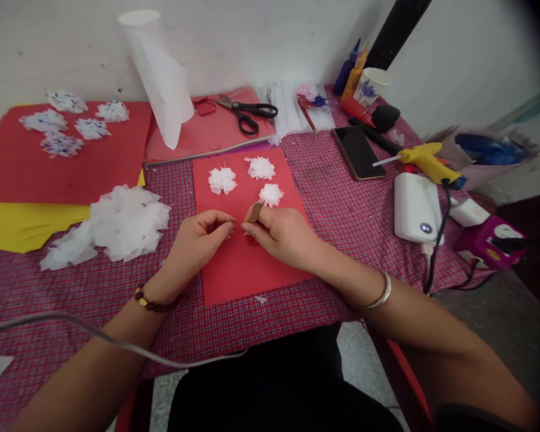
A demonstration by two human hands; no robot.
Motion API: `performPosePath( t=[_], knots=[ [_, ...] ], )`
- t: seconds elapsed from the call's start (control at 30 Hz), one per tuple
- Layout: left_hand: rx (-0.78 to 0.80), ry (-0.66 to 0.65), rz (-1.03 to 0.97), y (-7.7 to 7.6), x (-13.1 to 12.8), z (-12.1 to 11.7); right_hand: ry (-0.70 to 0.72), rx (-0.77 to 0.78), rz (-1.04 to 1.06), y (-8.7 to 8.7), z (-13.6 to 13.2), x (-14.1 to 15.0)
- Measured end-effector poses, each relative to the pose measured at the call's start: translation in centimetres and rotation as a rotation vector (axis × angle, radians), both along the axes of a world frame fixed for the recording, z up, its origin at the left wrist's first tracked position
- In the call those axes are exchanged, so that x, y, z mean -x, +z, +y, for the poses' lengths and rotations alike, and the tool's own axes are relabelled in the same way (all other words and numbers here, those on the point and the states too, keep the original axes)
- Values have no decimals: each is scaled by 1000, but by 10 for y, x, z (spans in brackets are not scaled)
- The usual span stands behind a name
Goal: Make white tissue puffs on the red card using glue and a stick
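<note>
Both hands rest on a red paper sheet (234,270) in front of me. My right hand (283,231) is closed around a small brown stick-like piece (255,212) that pokes up between its fingers. Fingers of my left hand (200,237) are curled and pinched, their tips almost touching the right hand; what they hold is too small to make out. Three white tissue flowers (222,179) (261,167) (270,194) lie on the sheet just beyond the hands.
A pile of white tissue pieces (117,225) lies to the left. Farther left is a red sheet (72,156) with several blue-speckled flowers. Scissors (249,112), a white paper roll (159,78), a phone (358,152), a yellow glue gun (427,161) and a white power bank (416,207) stand around.
</note>
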State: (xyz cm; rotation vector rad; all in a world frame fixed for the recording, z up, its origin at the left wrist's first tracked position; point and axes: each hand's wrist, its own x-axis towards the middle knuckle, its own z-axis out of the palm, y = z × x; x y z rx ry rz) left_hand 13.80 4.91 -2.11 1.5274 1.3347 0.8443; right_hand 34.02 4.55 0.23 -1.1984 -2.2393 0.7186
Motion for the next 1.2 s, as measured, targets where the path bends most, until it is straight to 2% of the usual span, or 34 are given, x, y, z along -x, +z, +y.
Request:
performPosePath(
  t=[0.17,0.27,0.37,0.43,0.5,0.57,0.63,0.7,0.77,0.87,0.93,1.07,1.2],
  knots=[
    [-4,-19,42,2,1,0,-115,-13,140,-1,3,-8],
    [-19,-16,53,1,-2,2,-119,3,255,-2,4,-10],
    [-44,4,67,4,-5,-2,-150,100,480,3,1,-12],
    [-66,-5,60,10,-2,-12,-174,231,586,5,-1,-15],
    [-123,-113,135,18,7,-28,-191,335,663,4,-1,-19],
    [-244,-324,354,26,23,-49,-215,435,714,0,0,-23],
    [-393,-448,612,30,46,-68,-236,495,762,-4,1,-23],
    [-503,-385,762,30,75,-80,-254,529,788,-6,1,-22],
    [-551,-200,821,28,103,-80,-264,546,796,-8,1,-20],
    [-523,80,875,25,131,-65,-249,549,796,-10,1,-18],
    [-486,178,881,25,136,-52,-260,542,791,-11,1,-18],
    [-398,163,885,25,127,-30,-290,517,772,-12,1,-20],
    [-397,178,886,22,120,-23,-271,492,764,-12,1,-22]
  ],
)
